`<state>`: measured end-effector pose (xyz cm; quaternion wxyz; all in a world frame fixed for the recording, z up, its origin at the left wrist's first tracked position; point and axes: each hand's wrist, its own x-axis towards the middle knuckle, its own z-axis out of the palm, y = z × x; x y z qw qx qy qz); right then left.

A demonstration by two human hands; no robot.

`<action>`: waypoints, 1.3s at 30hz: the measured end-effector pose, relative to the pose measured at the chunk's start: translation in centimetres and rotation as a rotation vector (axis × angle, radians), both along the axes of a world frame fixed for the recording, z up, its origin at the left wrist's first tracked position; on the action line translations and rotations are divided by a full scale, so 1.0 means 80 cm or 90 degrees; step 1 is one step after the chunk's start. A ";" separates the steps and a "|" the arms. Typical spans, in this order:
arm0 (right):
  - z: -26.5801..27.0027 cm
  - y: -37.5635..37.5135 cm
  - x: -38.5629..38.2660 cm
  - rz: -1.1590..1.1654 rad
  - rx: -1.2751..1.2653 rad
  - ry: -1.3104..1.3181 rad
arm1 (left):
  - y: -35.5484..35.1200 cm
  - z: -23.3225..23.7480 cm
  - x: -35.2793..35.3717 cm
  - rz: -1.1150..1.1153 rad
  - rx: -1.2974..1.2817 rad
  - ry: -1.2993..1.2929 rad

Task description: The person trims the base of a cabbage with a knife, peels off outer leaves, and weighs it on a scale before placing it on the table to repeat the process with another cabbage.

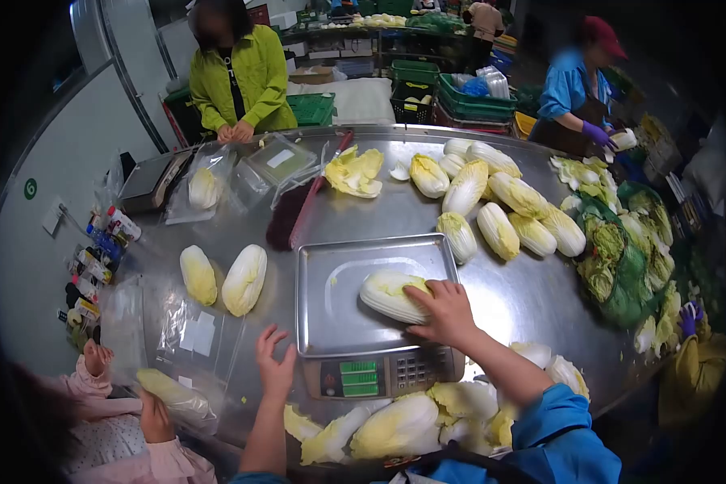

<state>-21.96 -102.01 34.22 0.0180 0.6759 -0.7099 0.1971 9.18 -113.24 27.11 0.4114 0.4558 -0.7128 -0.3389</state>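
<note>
A trimmed napa cabbage [391,297] lies on its side on the metal tray [331,327] of a weighing scale [387,375]. My right hand [445,313] grips its right end, fingers over the top. My left hand [274,363] hovers by the scale's lower left corner, fingers apart and holding nothing. The scale's green display is lit, but its figures are too small to read. Near my body, between me and the scale, lie a pale cabbage [399,427] and several loose leaves.
Several trimmed cabbages [498,230] are heaped right of the scale's far side. Two more cabbages [244,280] lie to its left. A brush [294,211] rests behind the tray. At lower left a co-worker's hand [155,418] holds a bagged cabbage [177,395]. Green leaves in netting [621,274] lie right.
</note>
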 end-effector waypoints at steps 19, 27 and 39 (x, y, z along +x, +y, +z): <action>0.040 0.035 -0.027 0.011 0.002 -0.098 | 0.036 0.015 0.004 -0.023 0.190 0.274; -0.005 -0.056 0.013 -0.079 0.167 -1.299 | 0.028 0.028 -0.133 -0.093 0.484 0.516; -0.099 -0.101 -0.201 -0.390 -0.179 -0.244 | -0.395 -0.020 0.009 0.142 0.467 0.563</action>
